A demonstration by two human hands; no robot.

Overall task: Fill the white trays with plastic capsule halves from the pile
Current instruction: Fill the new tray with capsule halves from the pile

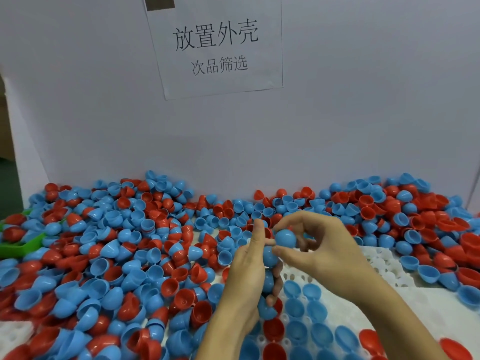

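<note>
A person stands at the counter [428,300] with both bare hands raised over a heap of plastic shells. The left hand [249,276] has its grip curled round a nested column of blue shells [268,279], thumb up along the near side and fingertips showing on the far side; a red shell [278,306] peeks out near the bottom of that column. The right hand [322,245] pinches a single blue shell [285,238] between thumb and fingertips, dome facing this way, right at the top of the column; whether it touches the shell beneath I cannot tell.

The pile [109,245] of red and blue capsule halves spreads across the whole counter, thickest on the left and along the back wall, with another bank on the right. Below the hands lies a white tray [342,305], its front rows holding blue shells open side up, with a few red ones at the near edge. Behind it, to the right, a second white tray [384,266] shows bare holes, and shells from the pile sit just beside its far edge. A corner of another white tray [13,331] pokes out at the bottom left.

A green plastic thing [26,245] lies half buried at the left edge. On the grey wall behind hangs a paper sign [215,48] with printed Chinese characters
</note>
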